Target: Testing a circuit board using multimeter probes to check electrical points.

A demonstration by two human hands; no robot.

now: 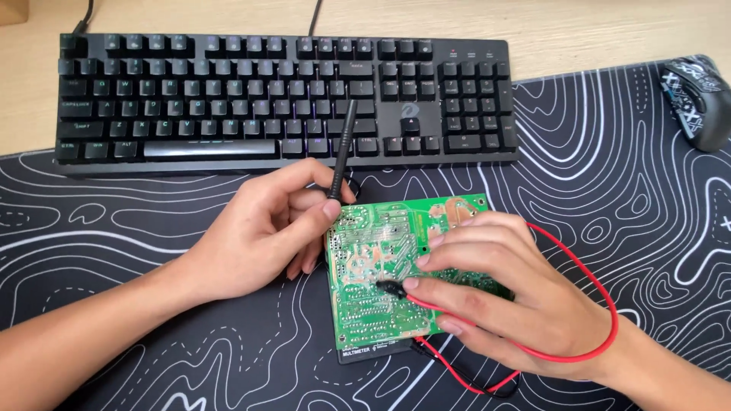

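The left hand (259, 236) pinches a thin black probe (340, 156) that stands nearly upright, with its tip down at the top left corner of a green circuit board (377, 259). The right hand (495, 293) grips a red probe (392, 288) and presses its dark tip onto the middle of the board, and a red wire (590, 281) loops around that wrist. The board lies on a black mat (152, 221) with white wavy lines, just below a black keyboard (228, 91), and a dark mouse (697, 99) sits well off to the right.
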